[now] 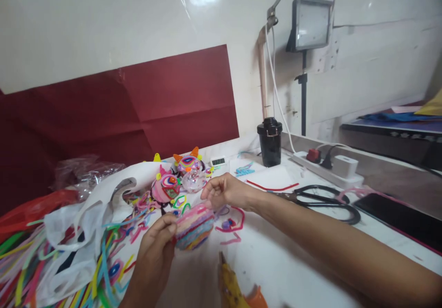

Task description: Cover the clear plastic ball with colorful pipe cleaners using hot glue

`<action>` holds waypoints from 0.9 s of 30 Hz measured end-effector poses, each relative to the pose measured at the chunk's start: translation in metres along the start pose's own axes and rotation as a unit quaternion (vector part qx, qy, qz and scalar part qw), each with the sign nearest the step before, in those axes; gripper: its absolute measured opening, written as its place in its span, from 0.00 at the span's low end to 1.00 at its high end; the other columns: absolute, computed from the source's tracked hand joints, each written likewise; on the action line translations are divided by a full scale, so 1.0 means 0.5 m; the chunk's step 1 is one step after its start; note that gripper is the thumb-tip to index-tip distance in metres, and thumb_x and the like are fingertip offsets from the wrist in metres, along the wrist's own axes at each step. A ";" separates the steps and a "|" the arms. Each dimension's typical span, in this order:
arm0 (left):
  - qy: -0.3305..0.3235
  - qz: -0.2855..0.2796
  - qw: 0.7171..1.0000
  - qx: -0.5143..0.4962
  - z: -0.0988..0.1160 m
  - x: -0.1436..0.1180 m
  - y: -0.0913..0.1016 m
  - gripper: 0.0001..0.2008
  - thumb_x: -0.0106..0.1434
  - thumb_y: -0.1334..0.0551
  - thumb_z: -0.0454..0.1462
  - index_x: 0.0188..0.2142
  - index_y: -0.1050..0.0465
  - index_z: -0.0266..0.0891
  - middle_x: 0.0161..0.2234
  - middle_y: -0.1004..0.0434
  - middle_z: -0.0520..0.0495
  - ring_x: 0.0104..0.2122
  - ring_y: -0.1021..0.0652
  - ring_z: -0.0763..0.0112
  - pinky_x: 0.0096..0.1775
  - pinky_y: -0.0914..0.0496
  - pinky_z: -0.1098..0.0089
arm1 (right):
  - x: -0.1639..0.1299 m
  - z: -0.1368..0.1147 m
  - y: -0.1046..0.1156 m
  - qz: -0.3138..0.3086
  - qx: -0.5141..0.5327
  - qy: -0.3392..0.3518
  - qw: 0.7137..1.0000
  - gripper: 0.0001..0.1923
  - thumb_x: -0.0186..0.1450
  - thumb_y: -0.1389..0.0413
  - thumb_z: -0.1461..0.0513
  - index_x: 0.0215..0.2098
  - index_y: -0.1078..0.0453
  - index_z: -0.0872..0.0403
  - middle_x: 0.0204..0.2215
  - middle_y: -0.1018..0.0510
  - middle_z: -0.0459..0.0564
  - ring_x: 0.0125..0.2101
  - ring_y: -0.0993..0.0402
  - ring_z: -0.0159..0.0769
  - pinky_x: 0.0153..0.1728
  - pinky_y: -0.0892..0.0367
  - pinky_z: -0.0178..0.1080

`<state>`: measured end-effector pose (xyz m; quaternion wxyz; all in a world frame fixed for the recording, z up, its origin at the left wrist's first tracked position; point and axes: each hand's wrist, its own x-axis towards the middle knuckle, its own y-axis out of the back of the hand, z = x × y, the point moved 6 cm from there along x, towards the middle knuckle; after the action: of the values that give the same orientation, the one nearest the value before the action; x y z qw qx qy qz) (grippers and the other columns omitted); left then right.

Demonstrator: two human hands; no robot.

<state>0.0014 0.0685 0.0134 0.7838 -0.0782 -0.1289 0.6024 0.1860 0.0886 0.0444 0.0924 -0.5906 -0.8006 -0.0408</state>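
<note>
striped ball point(194, 226) is sitting between our hands: we're gripping its near-left side with the left hand point(155, 252), right hand point(224, 190) fingertips pinching its top. finished figures point(176, 177) just beyond, scissors point(324, 202) off right.

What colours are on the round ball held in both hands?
Pink, blue and yellow stripes on the ball, head view.
</note>
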 end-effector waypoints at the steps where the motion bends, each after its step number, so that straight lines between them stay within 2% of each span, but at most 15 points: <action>1: 0.000 0.005 1.000 -0.004 0.000 0.001 0.001 0.07 0.50 0.33 0.38 0.27 0.28 0.38 0.22 0.28 0.52 0.24 0.27 0.69 0.28 0.34 0.72 | -0.002 -0.002 0.000 -0.002 0.002 -0.005 1.000 0.17 0.39 0.31 0.63 0.26 0.27 0.59 0.17 0.27 0.39 0.18 0.32 0.25 0.22 0.37 0.31; 4: -0.007 0.023 1.000 -0.019 0.004 0.001 0.003 0.08 0.47 0.32 0.37 0.27 0.27 0.38 0.23 0.26 0.52 0.23 0.27 0.69 0.25 0.34 0.72 | -0.011 -0.010 -0.002 -0.017 0.007 -0.021 1.000 0.15 0.42 0.31 0.64 0.28 0.27 0.58 0.15 0.29 0.37 0.16 0.35 0.23 0.20 0.39 0.29; 7: 0.000 0.016 0.999 -0.034 0.008 0.000 0.000 0.09 0.45 0.31 0.36 0.27 0.26 0.38 0.24 0.25 0.51 0.23 0.25 0.68 0.25 0.32 0.71 | -0.020 -0.015 -0.006 -0.058 0.016 -0.040 0.997 0.12 0.45 0.32 0.65 0.28 0.26 0.59 0.14 0.28 0.38 0.15 0.36 0.22 0.19 0.39 0.29; 13: 0.023 -0.020 0.999 -0.037 0.015 -0.009 -0.025 0.06 0.46 0.31 0.35 0.26 0.24 0.37 0.25 0.22 0.50 0.26 0.24 0.67 0.29 0.30 0.70 | -0.021 -0.023 -0.005 -0.109 0.029 -0.036 0.993 0.09 0.46 0.33 0.65 0.27 0.25 0.59 0.14 0.28 0.38 0.15 0.38 0.21 0.17 0.41 0.27; 19: 0.046 -0.008 0.999 -0.014 0.017 -0.021 -0.049 0.06 0.45 0.31 0.32 0.25 0.23 0.38 0.27 0.22 0.50 0.27 0.25 0.68 0.30 0.31 0.71 | -0.018 -0.023 0.010 -0.134 0.043 -0.038 0.989 0.10 0.45 0.34 0.68 0.26 0.26 0.59 0.13 0.28 0.38 0.15 0.37 0.21 0.16 0.43 0.25; 23: 0.056 -0.051 0.997 -0.002 0.009 -0.027 -0.065 0.05 0.49 0.31 0.34 0.27 0.24 0.37 0.26 0.22 0.50 0.28 0.25 0.68 0.31 0.32 0.71 | -0.018 -0.019 0.023 -0.150 0.053 -0.049 0.986 0.12 0.43 0.32 0.68 0.26 0.27 0.59 0.14 0.26 0.39 0.14 0.37 0.21 0.15 0.43 0.25; 27: 0.075 -0.095 0.993 0.002 -0.002 -0.031 -0.072 0.05 0.53 0.33 0.36 0.29 0.25 0.38 0.27 0.23 0.49 0.30 0.25 0.67 0.34 0.32 0.70 | -0.019 -0.014 0.031 -0.161 0.057 -0.055 0.984 0.13 0.43 0.31 0.68 0.26 0.27 0.60 0.16 0.24 0.41 0.16 0.34 0.22 0.16 0.43 0.25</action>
<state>0.0312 0.0444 0.0206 0.8451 -0.1093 -0.0754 0.5179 0.2043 0.0830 0.0486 0.0740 -0.4494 -0.8900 0.0229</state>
